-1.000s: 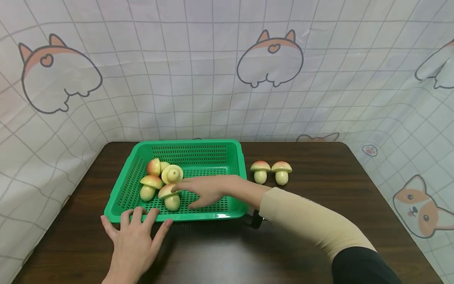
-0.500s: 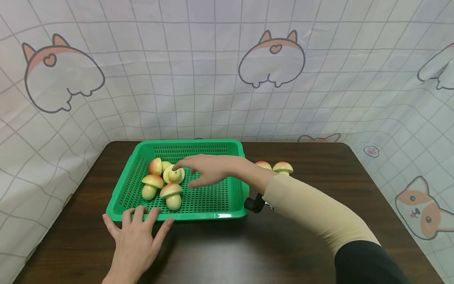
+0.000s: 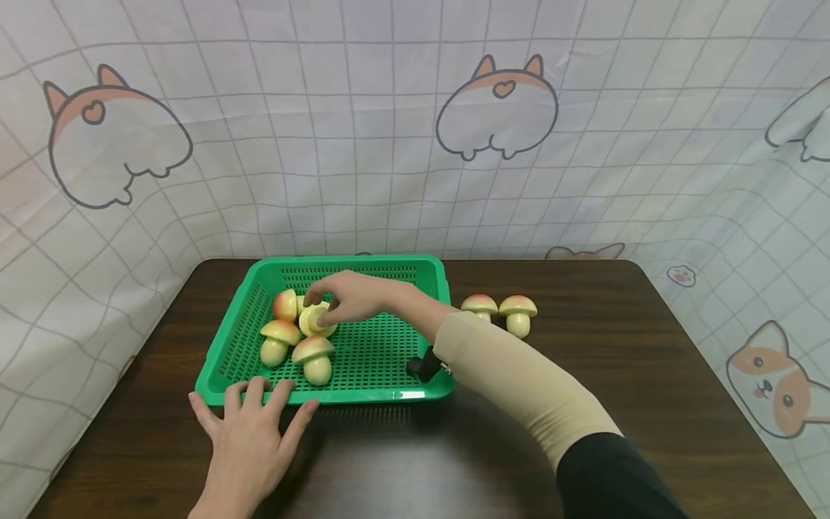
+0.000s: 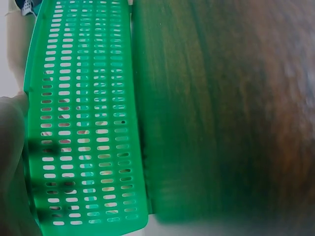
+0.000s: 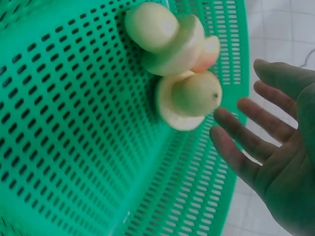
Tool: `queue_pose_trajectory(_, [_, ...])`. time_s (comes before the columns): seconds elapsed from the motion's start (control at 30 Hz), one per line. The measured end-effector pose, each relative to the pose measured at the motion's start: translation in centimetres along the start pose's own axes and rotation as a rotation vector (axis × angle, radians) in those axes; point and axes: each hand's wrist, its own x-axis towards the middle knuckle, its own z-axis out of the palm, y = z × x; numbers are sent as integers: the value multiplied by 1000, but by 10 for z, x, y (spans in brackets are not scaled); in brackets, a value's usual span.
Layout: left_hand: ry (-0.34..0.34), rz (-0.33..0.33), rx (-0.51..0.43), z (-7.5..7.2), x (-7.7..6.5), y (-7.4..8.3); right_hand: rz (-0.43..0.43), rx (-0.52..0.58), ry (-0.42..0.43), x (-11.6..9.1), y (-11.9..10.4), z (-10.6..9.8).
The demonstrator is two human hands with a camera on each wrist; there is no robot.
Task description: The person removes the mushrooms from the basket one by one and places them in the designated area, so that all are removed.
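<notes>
A green plastic basket [image 3: 369, 396] holds several toy mushrooms with red-yellow caps and pale stems. My left hand [image 3: 246, 447] hooks its fingers over the near rim at the left corner; in the left wrist view their dark shapes show through the slotted wall [image 4: 88, 147]. Over the basket, my right hand [image 3: 357, 297] hovers with fingers and thumb spread around a mushroom [image 3: 308, 326] standing cap-down. The right wrist view has the fingertips beside this mushroom [image 5: 197, 96], with a gap between. Two mushrooms, one [image 3: 279, 342] and another [image 3: 315, 360], lie in front of it.
Two more mushrooms, one [image 3: 479, 304] and another [image 3: 516, 315], stand on the dark wooden table [image 3: 583, 360] right of the basket. The right sleeve partly covers the nearer one. A patterned cloth [image 3: 389, 180] hangs behind the table.
My right hand has moved back and left from the front mushroom to the cap-down one, its fingers now pointing down. The left hand has stayed at the rim.
</notes>
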Motion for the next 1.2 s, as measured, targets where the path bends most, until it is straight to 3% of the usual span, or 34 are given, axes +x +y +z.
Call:
queue_pose_trajectory(0.17, [14,4,-2,0,-1,0,-33,0,-57,10,-3,9])
queue_pose_trajectory(0.43, [6,4,4,-1,1,-1,-3,-180,-215,21,-10,17])
queue_pose_trajectory(0.67, [21,13,-4,1,0,-1,9,-221,-326,26,-12,21])
queue_pose_trajectory(1.2, [33,20,4,0,-1,-1,81,-217,-431,23,-6,26])
